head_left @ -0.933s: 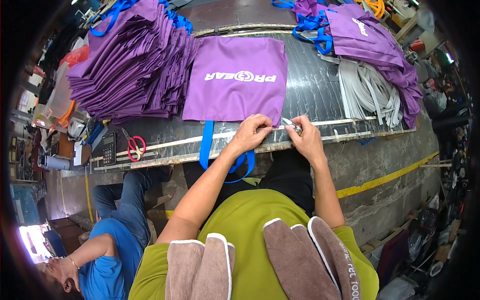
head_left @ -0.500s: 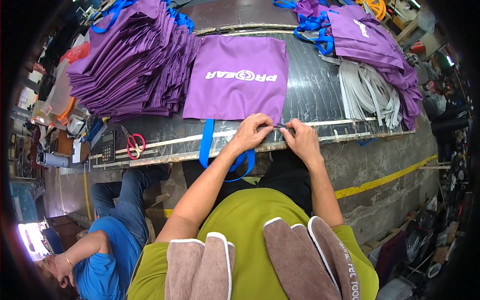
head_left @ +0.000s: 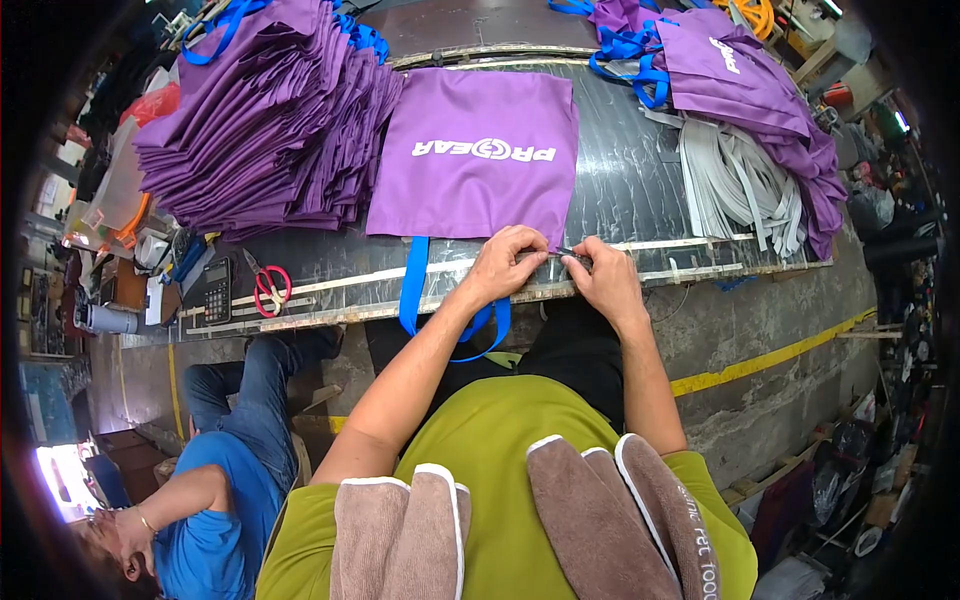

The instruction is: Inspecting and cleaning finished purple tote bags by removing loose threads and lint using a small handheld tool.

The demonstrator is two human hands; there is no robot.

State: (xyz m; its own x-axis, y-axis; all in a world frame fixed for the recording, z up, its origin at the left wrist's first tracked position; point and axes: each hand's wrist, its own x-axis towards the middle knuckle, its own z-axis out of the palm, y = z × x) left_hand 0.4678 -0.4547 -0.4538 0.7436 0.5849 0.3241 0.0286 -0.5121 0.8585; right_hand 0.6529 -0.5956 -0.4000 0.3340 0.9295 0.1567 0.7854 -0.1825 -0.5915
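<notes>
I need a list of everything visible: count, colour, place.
table: 1, black, ahead
flat bag: 1, purple, table's middle
straps: several, blue, at bags
bag pile: 1, purple, left
draped bags: several, purple, right
strips: many, grey, right
scissors: 1 pair, red-handled, near edge
calculator: 1, dark, beside scissors
coworker: 1, blue-shirted, lower left
clutter: uncounted, mixed, both sides
small tool: 1, dark, right hand
shirt: 1, green, bottom
left hand: 1, bare, bag's lower right corner
right hand: 1, bare, beside left hand

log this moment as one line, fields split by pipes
left hand: pinching purple bag corner | right hand: holding small tool at same corner | table: red-handled scissors, bag stack to left
</notes>
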